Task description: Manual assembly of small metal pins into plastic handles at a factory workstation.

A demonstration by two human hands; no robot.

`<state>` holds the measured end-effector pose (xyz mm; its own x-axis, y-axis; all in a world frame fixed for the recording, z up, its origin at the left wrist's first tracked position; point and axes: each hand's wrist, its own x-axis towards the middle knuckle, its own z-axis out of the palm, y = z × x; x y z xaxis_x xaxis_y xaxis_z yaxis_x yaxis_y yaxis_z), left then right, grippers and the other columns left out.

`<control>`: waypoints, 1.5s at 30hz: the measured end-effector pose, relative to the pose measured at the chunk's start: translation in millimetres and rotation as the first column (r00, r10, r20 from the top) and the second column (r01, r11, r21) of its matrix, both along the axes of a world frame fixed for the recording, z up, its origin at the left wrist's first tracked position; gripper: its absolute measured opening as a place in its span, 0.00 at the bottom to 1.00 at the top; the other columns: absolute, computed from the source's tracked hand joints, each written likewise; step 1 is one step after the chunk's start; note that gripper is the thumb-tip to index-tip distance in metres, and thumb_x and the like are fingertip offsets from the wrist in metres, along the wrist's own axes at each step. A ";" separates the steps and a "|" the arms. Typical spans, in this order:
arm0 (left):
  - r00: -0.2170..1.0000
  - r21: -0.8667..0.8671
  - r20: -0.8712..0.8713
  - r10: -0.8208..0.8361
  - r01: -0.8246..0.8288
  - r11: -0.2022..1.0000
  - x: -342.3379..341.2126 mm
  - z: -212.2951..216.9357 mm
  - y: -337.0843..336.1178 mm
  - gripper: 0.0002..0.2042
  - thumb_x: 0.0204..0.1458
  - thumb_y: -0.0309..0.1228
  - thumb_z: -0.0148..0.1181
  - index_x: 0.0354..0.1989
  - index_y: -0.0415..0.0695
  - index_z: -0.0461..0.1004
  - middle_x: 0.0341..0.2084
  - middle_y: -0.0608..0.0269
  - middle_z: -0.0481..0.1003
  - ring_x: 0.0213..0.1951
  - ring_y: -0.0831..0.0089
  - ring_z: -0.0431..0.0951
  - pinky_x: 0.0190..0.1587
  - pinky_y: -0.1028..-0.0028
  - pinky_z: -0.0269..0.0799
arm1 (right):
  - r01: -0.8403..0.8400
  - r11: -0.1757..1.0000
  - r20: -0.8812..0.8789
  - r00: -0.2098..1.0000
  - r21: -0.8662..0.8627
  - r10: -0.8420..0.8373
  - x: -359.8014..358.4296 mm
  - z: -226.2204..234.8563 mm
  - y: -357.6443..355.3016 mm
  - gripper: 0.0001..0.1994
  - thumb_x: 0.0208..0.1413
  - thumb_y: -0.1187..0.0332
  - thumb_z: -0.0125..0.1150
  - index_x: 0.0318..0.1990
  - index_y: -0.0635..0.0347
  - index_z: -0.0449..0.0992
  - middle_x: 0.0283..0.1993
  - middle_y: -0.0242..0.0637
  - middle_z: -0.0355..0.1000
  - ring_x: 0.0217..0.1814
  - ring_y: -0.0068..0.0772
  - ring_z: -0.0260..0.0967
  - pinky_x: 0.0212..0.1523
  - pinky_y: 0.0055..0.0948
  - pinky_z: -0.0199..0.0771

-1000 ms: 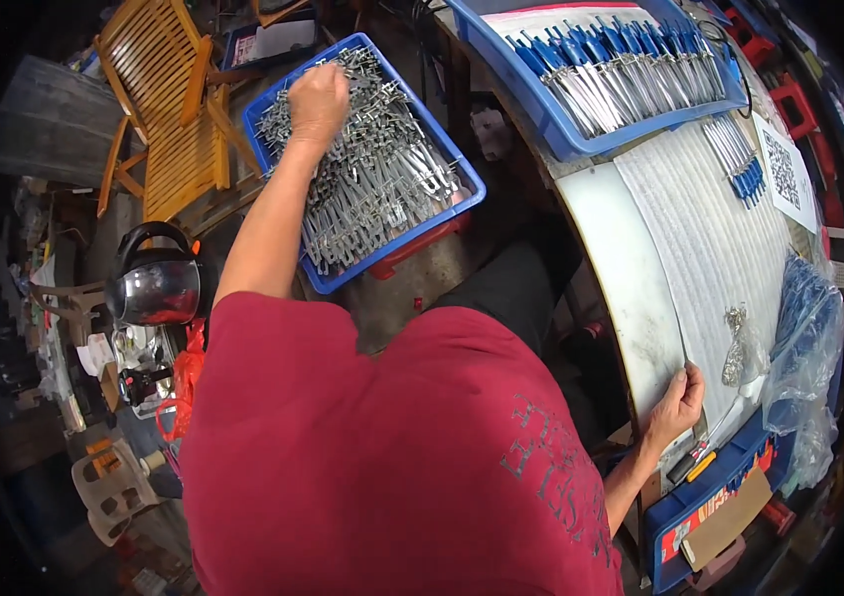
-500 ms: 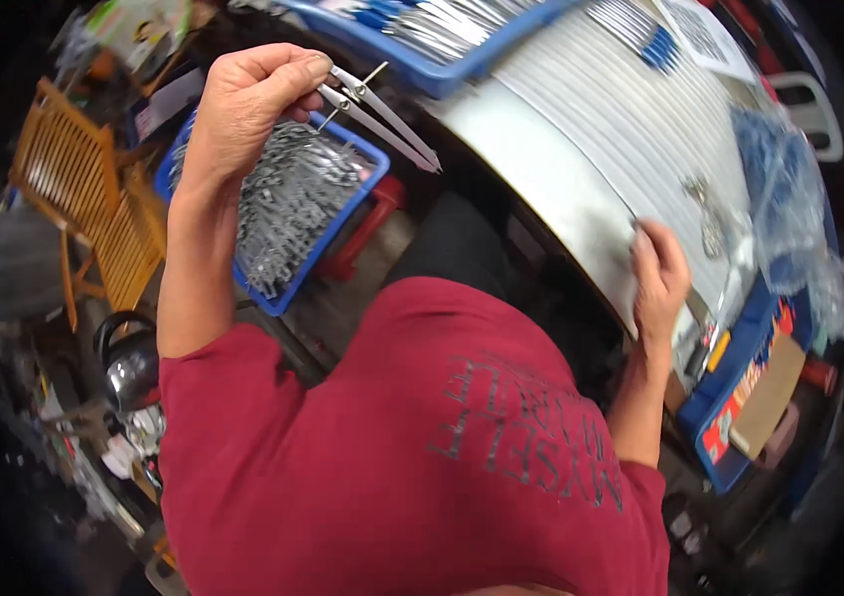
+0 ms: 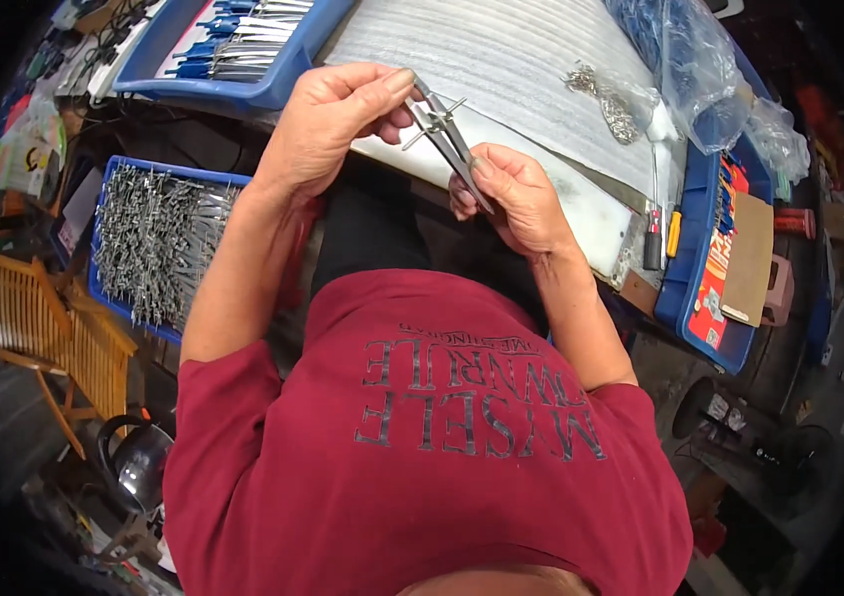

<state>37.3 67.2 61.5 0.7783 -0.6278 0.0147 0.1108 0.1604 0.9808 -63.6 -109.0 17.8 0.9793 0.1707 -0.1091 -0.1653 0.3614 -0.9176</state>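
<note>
A pair of metal dividers [image 3: 449, 144], two slim legs with a thin rod crossing between them, is held between my hands over the near edge of the worktable. My left hand [image 3: 328, 124] pinches its upper end between thumb and fingers. Lower down, my right hand [image 3: 519, 199] is closed around the legs, thumb on top, close to the pointed end. My right fingers partly hide the legs.
White foam sheet [image 3: 482, 50] covers the worktable. A blue tray [image 3: 243, 94] of blue-and-silver tools stands at the back left; below it, a blue crate holds many metal parts [image 3: 159, 243]. Screwdrivers [image 3: 652, 243] and a blue bin [image 3: 735, 353] are at right. A wooden chair [image 3: 20, 298] stands far left.
My right hand has left the tabletop and taken hold of the dividers' lower part. My left hand, with the dividers, is now nearer the middle. The view has turned.
</note>
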 end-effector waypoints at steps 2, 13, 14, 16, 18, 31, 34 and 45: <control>0.996 -0.135 -0.076 -0.051 0.041 0.990 -2.5 -12.3 -7.0 0.12 0.49 0.34 0.54 0.34 0.36 0.73 0.22 0.65 0.72 0.24 0.82 0.70 0.29 0.83 0.66 | -0.060 0.943 0.026 0.998 0.326 0.054 -5.1 -2.3 -0.3 0.12 0.54 0.61 0.50 0.30 0.62 0.64 0.22 0.33 0.60 0.22 0.23 0.56 0.25 0.24 0.59; 0.878 -0.370 -0.326 -0.351 0.224 0.902 -26.7 -48.8 -44.0 0.21 0.45 0.28 0.58 0.49 0.39 0.62 0.35 0.60 0.71 0.35 0.75 0.72 0.35 0.78 0.69 | -0.049 0.716 -0.049 0.992 0.697 0.115 -18.9 -19.1 9.9 0.13 0.54 0.59 0.48 0.26 0.60 0.62 0.19 0.27 0.54 0.21 0.22 0.51 0.24 0.24 0.57; 0.872 -0.363 -0.381 -0.308 0.165 0.917 -29.8 -46.2 -46.2 0.19 0.45 0.25 0.58 0.46 0.38 0.64 0.30 0.61 0.72 0.31 0.76 0.73 0.35 0.78 0.69 | -0.048 0.717 -0.048 0.992 0.695 0.114 -19.7 -20.7 9.0 0.13 0.54 0.59 0.48 0.26 0.60 0.62 0.19 0.27 0.54 0.21 0.22 0.51 0.24 0.24 0.57; 0.876 -0.364 -0.386 -0.288 0.143 0.920 -30.6 -50.6 -46.4 0.17 0.45 0.24 0.58 0.44 0.38 0.64 0.29 0.61 0.72 0.30 0.76 0.73 0.34 0.79 0.69 | -0.023 0.787 -0.054 0.996 0.617 0.072 -21.9 -23.5 7.3 0.14 0.54 0.59 0.47 0.31 0.64 0.66 0.22 0.31 0.60 0.23 0.25 0.58 0.26 0.26 0.62; 0.880 -0.365 -0.392 -0.270 0.121 0.923 -32.0 -51.6 -47.3 0.15 0.45 0.23 0.57 0.42 0.38 0.65 0.29 0.60 0.72 0.30 0.76 0.73 0.34 0.80 0.69 | 0.083 0.891 -0.139 0.990 0.447 -0.022 -26.7 -15.0 5.9 0.15 0.55 0.59 0.46 0.35 0.65 0.66 0.25 0.34 0.64 0.26 0.26 0.61 0.29 0.26 0.64; 0.947 -0.105 -0.322 0.009 -0.045 0.993 -52.9 -38.6 -54.1 0.11 0.44 0.19 0.56 0.38 0.31 0.67 0.26 0.57 0.73 0.28 0.76 0.74 0.32 0.81 0.71 | 0.465 0.877 0.144 0.882 -0.119 -0.448 -23.1 -4.4 -10.6 0.10 0.53 0.69 0.51 0.39 0.67 0.68 0.31 0.34 0.70 0.30 0.20 0.65 0.33 0.19 0.66; 0.959 -0.090 -0.284 0.010 -0.037 0.995 -55.7 -37.6 -54.6 0.09 0.45 0.19 0.55 0.36 0.31 0.68 0.25 0.57 0.74 0.28 0.76 0.75 0.31 0.81 0.71 | 0.463 0.869 0.137 0.885 -0.176 -0.444 -22.6 -3.8 -10.9 0.10 0.52 0.70 0.53 0.38 0.67 0.69 0.30 0.33 0.69 0.29 0.19 0.64 0.32 0.18 0.66; 0.985 -0.092 -0.160 0.061 -0.077 0.993 -59.3 -39.1 -55.7 0.06 0.48 0.22 0.53 0.33 0.33 0.71 0.22 0.62 0.73 0.24 0.83 0.72 0.27 0.84 0.68 | 0.434 0.863 0.144 0.901 -0.260 -0.410 -25.0 -1.7 -9.3 0.08 0.53 0.70 0.53 0.35 0.67 0.69 0.27 0.29 0.67 0.27 0.16 0.61 0.29 0.16 0.62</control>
<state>-22.1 11.5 22.4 0.8173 -0.5739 -0.0518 0.2466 0.2672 0.9315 -88.7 -118.3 16.1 0.9580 -0.2866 -0.0077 0.0242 0.1076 -0.9939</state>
